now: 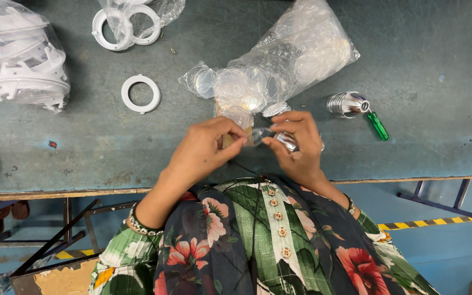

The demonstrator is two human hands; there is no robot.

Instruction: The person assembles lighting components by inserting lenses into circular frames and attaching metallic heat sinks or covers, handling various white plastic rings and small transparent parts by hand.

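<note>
My left hand [203, 150] and my right hand [296, 145] meet over the near edge of the blue-green workbench [411, 65]. Between the fingertips of both hands sits a small clear disc [260, 134]. My right hand also curls around a shiny silver reflector cup [286, 140]; only part of it shows between the fingers. Just beyond my hands lies a clear plastic bag of round transparent lenses [279, 65], its open end spilling several discs towards me.
A white plastic ring [141, 93] lies left of the lens bag. More white rings in a bag [129, 24] and a bag of white housings [17, 54] sit at the far left. A silver reflector [347, 104] and a green-handled screwdriver [378, 125] lie to the right.
</note>
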